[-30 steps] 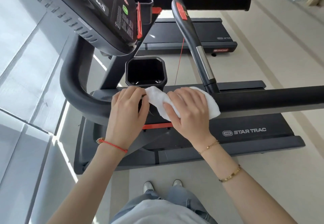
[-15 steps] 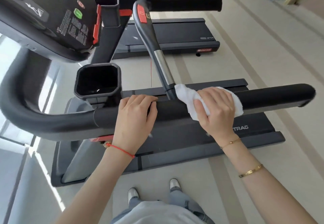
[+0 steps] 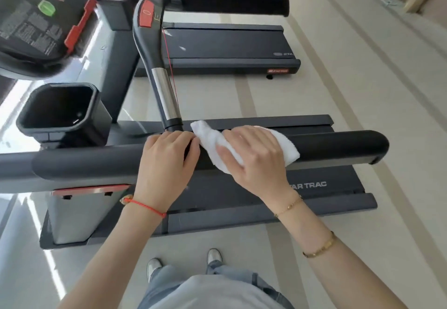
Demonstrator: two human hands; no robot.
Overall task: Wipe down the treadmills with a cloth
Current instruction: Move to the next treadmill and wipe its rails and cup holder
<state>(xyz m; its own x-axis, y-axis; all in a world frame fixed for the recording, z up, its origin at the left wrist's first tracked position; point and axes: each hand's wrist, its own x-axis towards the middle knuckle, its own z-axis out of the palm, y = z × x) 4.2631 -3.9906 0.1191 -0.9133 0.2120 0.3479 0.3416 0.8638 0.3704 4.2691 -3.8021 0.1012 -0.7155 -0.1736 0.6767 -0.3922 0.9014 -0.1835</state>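
The near treadmill's black padded handrail (image 3: 338, 144) runs across the middle of the view. My right hand (image 3: 254, 156) grips a white cloth (image 3: 209, 137) that is wrapped over the top of the rail. The cloth's free ends stick out on both sides of the hand. My left hand (image 3: 167, 163) lies just left of the cloth, its fingers curled over the same rail and touching the cloth's edge. Below the rail lies the dark treadmill deck (image 3: 321, 185) with STAR TRAC lettering.
A centre handlebar (image 3: 164, 91) with a red button meets the rail behind my hands. A black cup holder (image 3: 60, 113) and the console (image 3: 31, 25) are at left. A second treadmill (image 3: 227, 45) stands beyond. Pale floor stretches to the right; my shoes (image 3: 214, 255) are below.
My right hand slid the cloth right along the rail, then back left until it meets my left hand. My left hand has kept its grip on the rail.
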